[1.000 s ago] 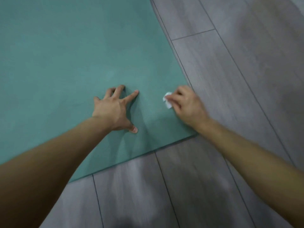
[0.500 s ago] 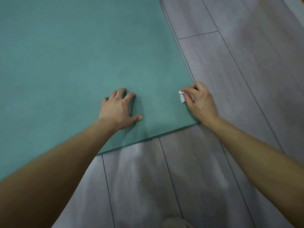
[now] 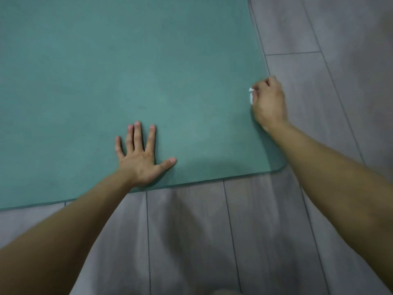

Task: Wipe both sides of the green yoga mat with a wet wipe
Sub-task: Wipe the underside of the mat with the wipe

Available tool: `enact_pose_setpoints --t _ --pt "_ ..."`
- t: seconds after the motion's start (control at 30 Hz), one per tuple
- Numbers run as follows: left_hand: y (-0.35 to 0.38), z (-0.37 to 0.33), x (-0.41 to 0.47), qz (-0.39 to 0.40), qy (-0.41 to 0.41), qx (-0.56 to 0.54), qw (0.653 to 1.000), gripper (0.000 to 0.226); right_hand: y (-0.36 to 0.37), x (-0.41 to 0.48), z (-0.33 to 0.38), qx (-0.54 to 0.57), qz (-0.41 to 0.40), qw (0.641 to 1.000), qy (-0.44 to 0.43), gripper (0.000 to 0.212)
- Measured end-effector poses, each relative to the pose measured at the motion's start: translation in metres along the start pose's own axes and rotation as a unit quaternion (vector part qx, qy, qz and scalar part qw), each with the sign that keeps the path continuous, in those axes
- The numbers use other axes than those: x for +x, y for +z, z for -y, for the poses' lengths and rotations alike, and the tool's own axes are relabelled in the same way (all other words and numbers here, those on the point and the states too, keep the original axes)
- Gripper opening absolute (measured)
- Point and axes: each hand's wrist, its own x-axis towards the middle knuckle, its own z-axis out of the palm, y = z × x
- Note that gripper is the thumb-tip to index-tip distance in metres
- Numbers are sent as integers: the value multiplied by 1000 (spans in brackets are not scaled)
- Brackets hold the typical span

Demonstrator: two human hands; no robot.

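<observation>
Two bare hands work on a green mat point(image 3: 127, 71), seen from the head view looking down. The mat lies flat on a grey plank floor point(image 3: 265, 231) and fills the upper left of the picture. Its near edge runs across the middle, and its rounded near-right corner shows beside the right forearm.

The left hand point(image 3: 140, 158) lies flat on the mat just inside the near edge, with fingers straight and spread and the thumb out. It grasps nothing and appears to pin the mat down. The right hand point(image 3: 269, 103) sits at the mat's right edge, fingers curled round a small white wipe point(image 3: 251, 96). Only a bunched strip of the wipe shows on the thumb side. Whether the wipe touches the mat or hangs just above it cannot be told.

The step in hand looks like wiping the upper face along the right edge. It would likely go best with the wipe spread flatter under the fingers, so that more of it meets the surface. Overlapping strokes would help, carried right out to the rim and the rounded corner, which are easy to miss. Stroking away from the pinning hand should pull the mat taut rather than ruck it. The underside is hidden, so its state is unknown.
</observation>
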Motion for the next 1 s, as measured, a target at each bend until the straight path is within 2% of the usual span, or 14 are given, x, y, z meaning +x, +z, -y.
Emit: enact_pose_setpoints --t 0.1,0.2,0.27,0.3,0.4,0.47,0.53,0.6,0.7,0.77,0.8,0.9,0.97,1.0 --pt "-12 3 6 83 -2 -11 996 134 9 -65 68 61 42 993 -96 15" --pt "-20 5 12 145 -2 -14 989 151 10 -149 123 130 167 908 -361 6" --pt "-20 5 12 148 2 -6 989 154 12 -135 113 115 158 881 -430 9" --pt "-19 5 10 146 5 -3 989 154 15 -108 97 110 126 906 -389 12" --pt "-18 5 6 137 8 4 991 153 16 -14 33 17 25 992 -119 20" --pt "-19 5 6 140 8 4 990 152 13 21 12 0 8 1000 4 24" --pt "-20 4 7 145 11 4 989 152 13 8 37 3 18 1000 10 22" --pt "-20 5 8 150 11 2 989 153 16 -49 87 75 63 991 -90 17" --pt "-20 6 9 156 11 2 988 154 12 -153 141 160 202 897 -358 18" --pt "-21 7 10 158 13 -1 987 154 9 -143 129 156 211 861 -435 22" --pt "-23 8 11 163 14 -6 987 153 13 -116 113 145 180 884 -405 23" --pt "-28 9 11 180 16 -20 983 151 6 -20 51 48 71 986 -146 24" --pt "-28 7 10 175 12 -36 984 149 -1 9 22 31 35 999 -7 25" --pt "-29 6 9 166 9 -46 985 147 -1 6 25 28 24 999 21 25"
